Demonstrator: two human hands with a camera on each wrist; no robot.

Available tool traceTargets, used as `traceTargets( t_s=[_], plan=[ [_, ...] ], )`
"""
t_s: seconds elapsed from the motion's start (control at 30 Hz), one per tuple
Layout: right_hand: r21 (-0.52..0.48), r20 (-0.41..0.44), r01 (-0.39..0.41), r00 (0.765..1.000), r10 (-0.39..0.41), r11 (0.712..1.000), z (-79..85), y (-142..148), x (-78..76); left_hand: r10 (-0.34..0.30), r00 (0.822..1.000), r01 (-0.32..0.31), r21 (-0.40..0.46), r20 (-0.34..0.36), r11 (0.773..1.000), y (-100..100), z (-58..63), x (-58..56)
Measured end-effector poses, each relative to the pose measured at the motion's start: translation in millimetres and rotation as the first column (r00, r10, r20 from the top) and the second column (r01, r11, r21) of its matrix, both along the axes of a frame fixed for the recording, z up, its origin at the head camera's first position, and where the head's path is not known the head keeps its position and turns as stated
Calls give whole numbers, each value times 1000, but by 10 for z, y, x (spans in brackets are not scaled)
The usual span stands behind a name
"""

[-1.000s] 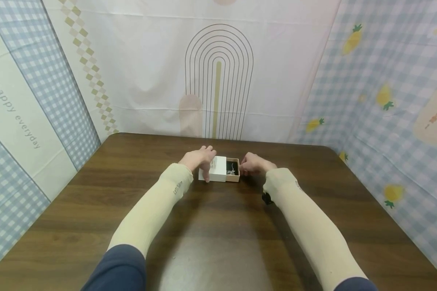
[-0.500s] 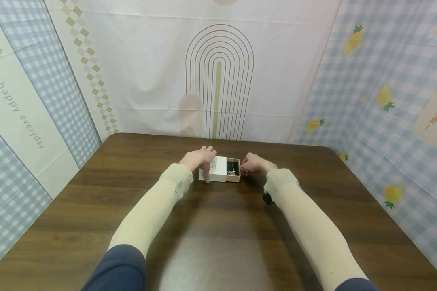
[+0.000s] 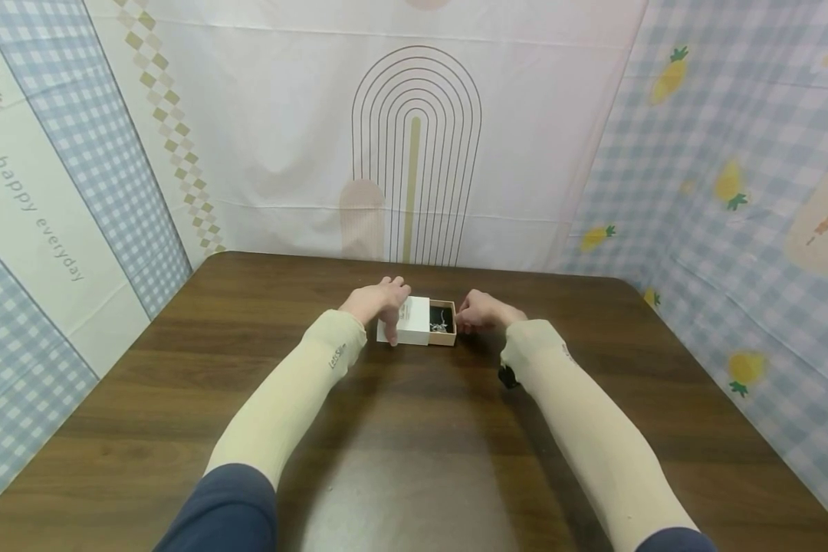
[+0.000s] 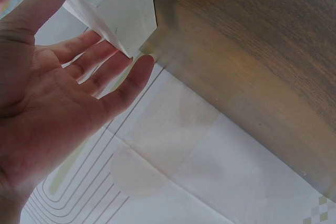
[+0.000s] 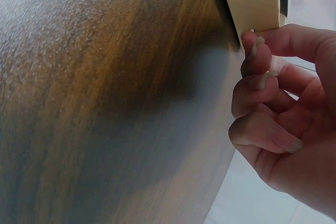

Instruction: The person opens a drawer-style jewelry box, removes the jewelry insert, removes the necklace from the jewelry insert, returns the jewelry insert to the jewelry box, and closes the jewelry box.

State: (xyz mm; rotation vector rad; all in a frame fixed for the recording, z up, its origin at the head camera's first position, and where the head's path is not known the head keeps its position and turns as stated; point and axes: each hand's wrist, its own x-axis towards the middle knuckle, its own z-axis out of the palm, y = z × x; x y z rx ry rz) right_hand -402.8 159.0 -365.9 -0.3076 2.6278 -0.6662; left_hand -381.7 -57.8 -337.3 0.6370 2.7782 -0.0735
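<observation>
A small drawer box lies on the table, its white sleeve (image 3: 414, 320) to the left and its tan cardboard drawer (image 3: 442, 339) partly out to the right. Inside the drawer, a silvery chain-like piece (image 3: 439, 326) rests on black lining; its kind is too small to tell. My left hand (image 3: 379, 303) holds the sleeve from above, thumb on the near side and fingers on the far side. At the drawer's right end, my right hand (image 3: 481, 311) has its fingers curled. In the right wrist view, thumb and index finger pinch at the end of the drawer (image 5: 252, 6).
The brown wooden table (image 3: 414, 460) reaches back to a white patterned cloth (image 3: 276, 138). Blue checked cloth (image 3: 704, 192) hangs along the right side. A dark device (image 3: 507, 376) is strapped at my right wrist.
The drawer's right end and my right hand have shifted very slightly to the right. My left hand keeps its hold on the sleeve.
</observation>
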Motion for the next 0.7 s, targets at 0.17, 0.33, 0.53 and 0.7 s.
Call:
traceTargets(
  t_s=[0.17,0.33,0.53,0.7],
  plan=[
    [-3,8,-8,1000,8,1000,-1,6,-2,7,1000,-7,-2,1,1000,1,4,2],
    [-13,9,-2,1000,2,1000,8,16,0,-4,1000,4,-15,-3,1000,10,9,4],
    [-15,7,-3,1000,3,1000,-11,33,-20,8,1000,-8,3,-1,1000,3,7,11],
    [-9,2,-8,1000,8,1000,-12,34,-21,7,1000,-7,5,-3,1000,3,2,8]
  ],
)
